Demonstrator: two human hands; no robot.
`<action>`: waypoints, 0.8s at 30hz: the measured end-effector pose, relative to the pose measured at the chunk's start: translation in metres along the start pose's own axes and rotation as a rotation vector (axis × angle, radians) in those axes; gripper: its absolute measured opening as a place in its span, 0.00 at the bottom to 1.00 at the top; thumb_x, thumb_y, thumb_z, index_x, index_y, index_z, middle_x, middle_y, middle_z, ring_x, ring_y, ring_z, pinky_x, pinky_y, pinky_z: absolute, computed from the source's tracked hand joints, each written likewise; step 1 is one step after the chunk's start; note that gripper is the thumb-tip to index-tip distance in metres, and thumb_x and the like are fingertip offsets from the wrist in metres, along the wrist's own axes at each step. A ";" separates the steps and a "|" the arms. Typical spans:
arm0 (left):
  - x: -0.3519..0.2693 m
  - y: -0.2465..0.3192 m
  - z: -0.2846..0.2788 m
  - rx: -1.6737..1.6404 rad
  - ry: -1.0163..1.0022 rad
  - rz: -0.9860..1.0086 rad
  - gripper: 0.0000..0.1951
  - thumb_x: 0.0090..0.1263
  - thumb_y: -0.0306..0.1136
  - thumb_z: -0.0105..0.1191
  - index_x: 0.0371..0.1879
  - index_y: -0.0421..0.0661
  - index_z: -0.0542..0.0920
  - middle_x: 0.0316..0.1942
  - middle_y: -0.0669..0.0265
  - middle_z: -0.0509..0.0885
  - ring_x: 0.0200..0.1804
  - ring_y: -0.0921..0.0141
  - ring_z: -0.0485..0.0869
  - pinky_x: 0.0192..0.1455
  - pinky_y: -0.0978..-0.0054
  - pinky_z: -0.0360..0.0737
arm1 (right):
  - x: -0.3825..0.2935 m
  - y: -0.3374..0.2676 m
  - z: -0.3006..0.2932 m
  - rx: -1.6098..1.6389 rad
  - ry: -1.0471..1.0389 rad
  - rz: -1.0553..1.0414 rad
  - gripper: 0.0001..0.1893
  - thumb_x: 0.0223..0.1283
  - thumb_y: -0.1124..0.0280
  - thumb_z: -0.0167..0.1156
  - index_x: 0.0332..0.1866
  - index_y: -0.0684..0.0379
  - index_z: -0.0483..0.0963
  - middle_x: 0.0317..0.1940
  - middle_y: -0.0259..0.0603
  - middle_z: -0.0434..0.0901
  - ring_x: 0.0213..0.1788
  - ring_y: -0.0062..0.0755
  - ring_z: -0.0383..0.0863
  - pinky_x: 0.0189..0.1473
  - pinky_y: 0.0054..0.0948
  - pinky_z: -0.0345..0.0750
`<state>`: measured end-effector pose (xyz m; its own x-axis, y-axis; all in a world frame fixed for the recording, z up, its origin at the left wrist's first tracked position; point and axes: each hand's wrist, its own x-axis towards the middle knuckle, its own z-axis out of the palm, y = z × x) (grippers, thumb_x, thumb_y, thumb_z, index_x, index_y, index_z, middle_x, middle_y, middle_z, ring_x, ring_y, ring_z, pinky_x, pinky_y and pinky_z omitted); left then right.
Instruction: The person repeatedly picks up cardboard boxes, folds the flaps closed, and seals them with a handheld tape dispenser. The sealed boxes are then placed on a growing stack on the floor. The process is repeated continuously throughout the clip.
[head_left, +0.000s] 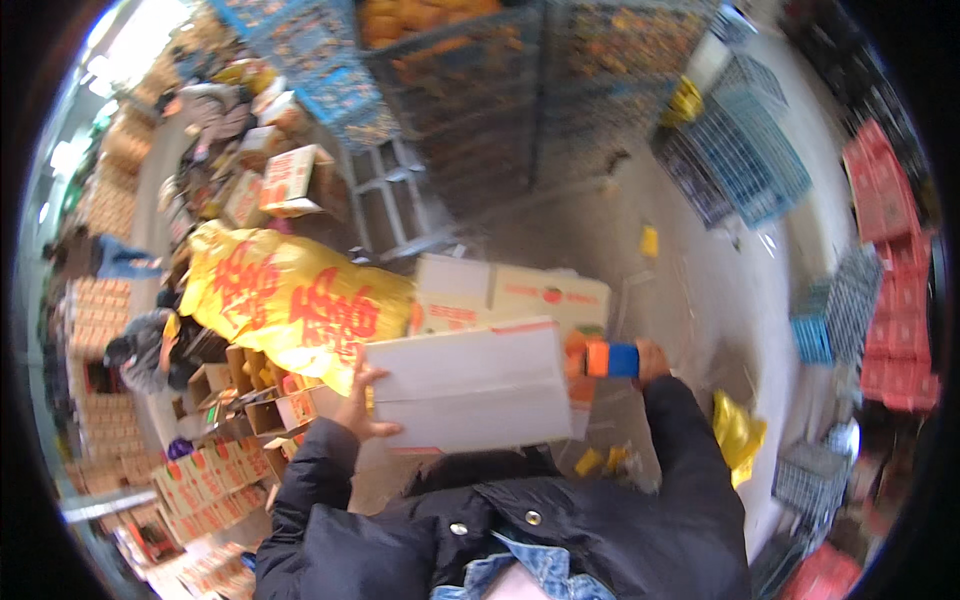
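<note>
A pale cardboard box (472, 386) lies in front of my body, its plain face up and a seam running lengthwise. My left hand (367, 401) grips its left end, thumb and fingers spread along the edge. Off the box's right end, my right hand (651, 361) is closed around an orange-and-blue hand tool (613, 360), apparently a packing tape dispenser. Motion blur hides whether the tool touches the box. Just beyond lies another printed carton (551, 296) with a red fruit picture.
A big yellow sack (300, 296) with red lettering lies at left, above open cartons (259, 375). Blue crates of orange fruit (450, 60) are stacked ahead. Empty-looking blue crates (742, 154) and red crates (896, 322) line the right. Several people, one in grey (146, 352), are at far left.
</note>
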<state>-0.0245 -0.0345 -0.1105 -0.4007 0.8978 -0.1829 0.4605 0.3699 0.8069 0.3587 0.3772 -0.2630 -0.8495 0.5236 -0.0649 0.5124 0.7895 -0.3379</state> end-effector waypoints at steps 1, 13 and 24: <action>0.001 -0.001 0.008 -0.068 -0.003 0.042 0.51 0.35 0.42 0.77 0.62 0.51 0.61 0.72 0.45 0.44 0.72 0.51 0.50 0.72 0.56 0.51 | -0.003 -0.011 -0.008 -0.115 0.118 -0.101 0.20 0.47 0.74 0.55 0.49 0.63 0.67 0.40 0.53 0.74 0.46 0.54 0.74 0.50 0.47 0.69; 0.049 -0.066 0.128 -1.128 0.302 -0.376 0.52 0.55 0.67 0.53 0.70 0.45 0.49 0.71 0.45 0.48 0.70 0.51 0.55 0.69 0.53 0.56 | 0.097 -0.198 -0.050 -0.194 -0.118 -0.371 0.15 0.51 0.63 0.57 0.43 0.59 0.73 0.36 0.48 0.76 0.42 0.51 0.71 0.43 0.47 0.64; 0.044 -0.173 -0.227 -1.686 1.044 -0.085 0.51 0.61 0.69 0.44 0.71 0.39 0.46 0.70 0.44 0.50 0.67 0.49 0.63 0.66 0.50 0.66 | 0.360 -0.403 -0.107 0.173 -0.034 0.064 0.24 0.45 0.65 0.63 0.47 0.67 0.67 0.37 0.63 0.79 0.44 0.63 0.79 0.49 0.51 0.75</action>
<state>-0.3013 -0.1137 -0.1308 -0.8918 0.1977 -0.4068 -0.4120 -0.7264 0.5502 -0.1402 0.2812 -0.0499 -0.8209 0.5578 -0.1225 0.5391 0.6860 -0.4886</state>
